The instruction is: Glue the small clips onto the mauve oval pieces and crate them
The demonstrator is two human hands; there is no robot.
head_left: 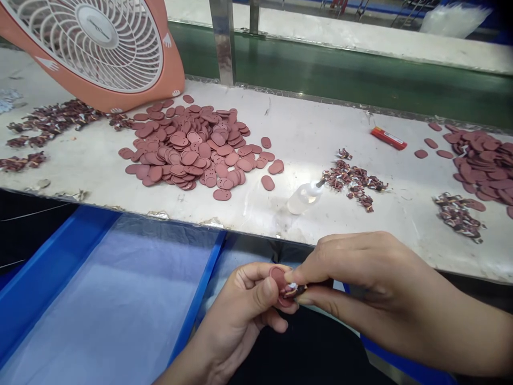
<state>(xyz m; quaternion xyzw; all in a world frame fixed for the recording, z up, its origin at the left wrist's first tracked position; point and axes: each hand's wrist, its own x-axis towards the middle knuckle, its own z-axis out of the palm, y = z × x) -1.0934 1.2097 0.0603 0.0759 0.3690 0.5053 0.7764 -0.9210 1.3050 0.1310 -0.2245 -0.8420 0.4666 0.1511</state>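
Over my lap, just in front of the bench edge, my left hand (236, 315) pinches a reddish-brown oval disc (277, 275) between thumb and fingers. My right hand (364, 272) comes in from the right, thumb and forefinger closed on a small brown-and-white figurine (294, 290) that touches the disc. Fingertips cover much of both pieces, so whether they are joined cannot be told. Beyond the hands, a clear squeeze bottle (304, 198) with a dark tip stands on the bench, beside a small heap of similar figurines (352, 179).
A large pile of oval discs (188, 155) covers the bench's left middle, before an orange fan (172, 80). More discs (489, 166) and figurines (459, 214) lie right, near a red box (388, 138). A blue tray (204, 289) sits below the bench edge (256, 229).
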